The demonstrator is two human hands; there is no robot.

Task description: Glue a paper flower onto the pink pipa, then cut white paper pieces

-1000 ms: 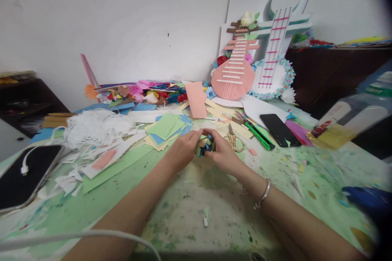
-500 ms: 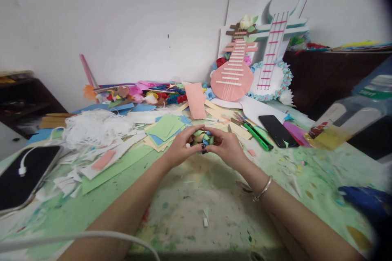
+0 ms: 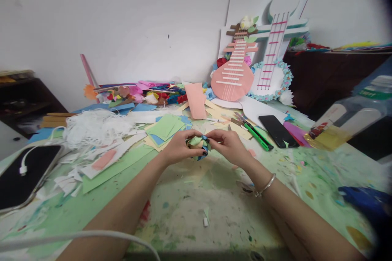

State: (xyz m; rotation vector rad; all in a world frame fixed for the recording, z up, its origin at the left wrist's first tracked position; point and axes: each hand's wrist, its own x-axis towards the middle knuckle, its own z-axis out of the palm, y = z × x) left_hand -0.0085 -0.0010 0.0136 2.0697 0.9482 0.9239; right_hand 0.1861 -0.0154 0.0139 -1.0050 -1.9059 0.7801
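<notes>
Between my two hands is a round paper flower (image 3: 197, 143), made of green, blue and cream strips or petals. My left hand (image 3: 179, 145) grips its left side, fingers over the top and thumb along the lower front. The fingertips of my right hand (image 3: 226, 144) pinch its upper right edge. A bangle circles my right wrist. Part of the flower is hidden behind the fingers. Just behind my left hand lie stacked green paper sheets (image 3: 165, 126), with blue and cream ones beneath.
A green craft knife (image 3: 256, 135) and a black phone (image 3: 278, 130) lie to the right, near a bottle of yellow liquid (image 3: 339, 124). White paper shreds (image 3: 96, 126) and a tablet (image 3: 26, 175) are on the left. Behind stands a pink paper lute (image 3: 232, 78).
My right hand has shifted its grip from around the flower's front to its upper right edge. The flower has turned and more of it shows.
</notes>
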